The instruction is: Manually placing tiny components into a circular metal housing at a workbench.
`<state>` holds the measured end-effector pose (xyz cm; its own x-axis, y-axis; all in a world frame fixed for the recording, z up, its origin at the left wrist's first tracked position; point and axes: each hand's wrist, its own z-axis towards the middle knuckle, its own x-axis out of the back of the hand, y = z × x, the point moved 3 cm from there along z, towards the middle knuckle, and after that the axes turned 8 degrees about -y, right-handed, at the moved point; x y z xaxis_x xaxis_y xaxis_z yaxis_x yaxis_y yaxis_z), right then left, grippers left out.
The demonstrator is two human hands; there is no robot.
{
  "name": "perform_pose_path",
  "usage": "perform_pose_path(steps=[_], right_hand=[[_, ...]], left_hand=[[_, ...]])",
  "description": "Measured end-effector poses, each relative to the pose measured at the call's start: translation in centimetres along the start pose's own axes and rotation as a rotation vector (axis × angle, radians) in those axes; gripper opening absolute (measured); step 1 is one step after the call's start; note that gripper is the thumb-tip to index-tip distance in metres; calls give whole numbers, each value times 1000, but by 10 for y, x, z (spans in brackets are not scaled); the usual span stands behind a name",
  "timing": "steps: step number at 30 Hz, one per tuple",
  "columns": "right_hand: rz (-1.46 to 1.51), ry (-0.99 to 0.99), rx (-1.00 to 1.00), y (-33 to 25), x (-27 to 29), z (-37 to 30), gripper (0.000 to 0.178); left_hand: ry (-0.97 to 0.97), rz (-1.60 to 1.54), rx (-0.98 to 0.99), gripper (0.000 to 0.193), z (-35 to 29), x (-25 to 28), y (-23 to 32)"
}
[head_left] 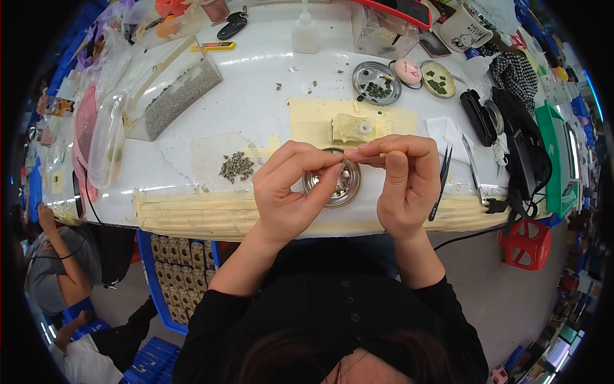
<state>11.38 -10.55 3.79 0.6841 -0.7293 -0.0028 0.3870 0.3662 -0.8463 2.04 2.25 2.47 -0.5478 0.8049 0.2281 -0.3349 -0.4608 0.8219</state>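
Observation:
My left hand [291, 195] is closed in a pinch at its fingertips, and the tiny thing between them is too small to name. My right hand [406, 185] pinches a thin pale stick [371, 157] whose tip reaches to the left fingertips. Both hands are held over a round shiny metal dish [348, 190] with small bits in it, partly hidden by the left hand. Left of the dish lies a pile of small grey-brown pieces [236, 166]. Just beyond the hands sits a block wrapped in yellowish tape [345, 130] with a small white ring on it.
Black tweezers [440, 185] and silver tweezers [473, 163] lie to the right. Farther back are a glass dish of dark green pieces [377, 83], a white squeeze bottle [306, 33] and a clear box of grey granules [182, 96]. Another person's arm [70, 262] shows at far left.

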Motion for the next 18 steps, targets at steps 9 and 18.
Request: perform_pose_path(steps=[9,18], right_hand=[[-322,75,63,-1,15,7,8],[-979,8,188,12,19,24,11]], left_hand=[[5,0,-5,17,0,0,1],[26,36,-45,17,-1,0,0]])
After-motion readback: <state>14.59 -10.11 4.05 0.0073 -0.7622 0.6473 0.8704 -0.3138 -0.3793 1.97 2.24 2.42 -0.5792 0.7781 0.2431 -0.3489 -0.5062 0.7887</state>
